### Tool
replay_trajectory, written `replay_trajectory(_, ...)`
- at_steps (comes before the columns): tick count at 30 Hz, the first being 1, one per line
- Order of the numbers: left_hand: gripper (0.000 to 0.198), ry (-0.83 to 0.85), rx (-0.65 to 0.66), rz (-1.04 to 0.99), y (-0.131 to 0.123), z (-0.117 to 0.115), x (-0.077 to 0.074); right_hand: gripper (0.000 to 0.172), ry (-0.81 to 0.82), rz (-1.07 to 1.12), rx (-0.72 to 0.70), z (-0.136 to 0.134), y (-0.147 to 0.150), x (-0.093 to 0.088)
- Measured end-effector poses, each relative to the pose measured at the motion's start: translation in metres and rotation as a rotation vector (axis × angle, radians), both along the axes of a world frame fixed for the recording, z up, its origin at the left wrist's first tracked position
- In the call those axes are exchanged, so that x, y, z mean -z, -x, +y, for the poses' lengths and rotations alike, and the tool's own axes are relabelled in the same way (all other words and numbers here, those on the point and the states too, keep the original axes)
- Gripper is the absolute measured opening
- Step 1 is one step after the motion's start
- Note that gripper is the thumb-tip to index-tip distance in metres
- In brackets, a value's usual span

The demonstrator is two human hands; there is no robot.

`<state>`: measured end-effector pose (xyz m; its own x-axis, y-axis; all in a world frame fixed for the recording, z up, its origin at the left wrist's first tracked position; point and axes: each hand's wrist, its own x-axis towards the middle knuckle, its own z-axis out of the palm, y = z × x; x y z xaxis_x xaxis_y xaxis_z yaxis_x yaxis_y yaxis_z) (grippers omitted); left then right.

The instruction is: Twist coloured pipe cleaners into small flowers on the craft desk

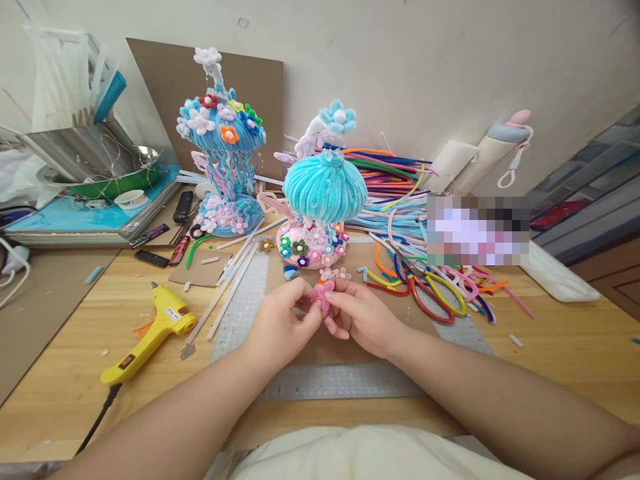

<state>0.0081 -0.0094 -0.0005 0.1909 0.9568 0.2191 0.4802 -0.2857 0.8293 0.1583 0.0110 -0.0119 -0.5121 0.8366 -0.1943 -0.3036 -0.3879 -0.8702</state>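
Observation:
Between my fingertips is a small pink pipe-cleaner flower (pixel 324 297), held over the brown board on the cutting mat (pixel 350 388). My left hand (pixel 286 320) pinches it from the left, and my right hand (pixel 364 313) pinches it from the right. Just behind my hands stands a pipe-cleaner jellyfish lamp with a turquoise cap (pixel 325 188). Its pink base (pixel 311 250) is dotted with small coloured flowers. A few pale pink flowers (pixel 336 273) lie right beyond my fingers, partly hidden by them.
A yellow glue gun (pixel 150 333) lies at left beside clear glue sticks (pixel 233 287). Red-and-yellow-handled scissors (pixel 434 300) rest at right among cut pipe cleaners. A finished-looking blue jellyfish (pixel 223 133) stands at back left. Bundled pipe cleaners (pixel 390 220) and a metal container (pixel 85 157) stand behind.

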Motion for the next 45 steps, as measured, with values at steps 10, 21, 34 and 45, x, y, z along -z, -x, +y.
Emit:
replay_trajectory(10, 0.014, 0.27, 0.1, -0.407, 0.001, 0.01, 0.003, 0.02, -0.056, -0.123, 0.011, 0.004, -0.007, 0.003)
replay_trajectory(21, 0.009, 0.139, 0.051, -0.147, 0.003, 0.008, 0.007, 0.023, -0.067, -0.053, 0.067, 0.003, -0.003, 0.007)
replay_trajectory(34, 0.007, 0.094, 0.041, -0.068, 0.002, 0.007, 0.008, 0.021, -0.019, -0.013, -0.03, 0.005, -0.006, 0.007)
replay_trajectory(45, 0.011, 0.175, 0.0, -0.247, 0.002, 0.007, 0.005, 0.015, -0.081, -0.092, 0.042, 0.005, -0.005, 0.008)
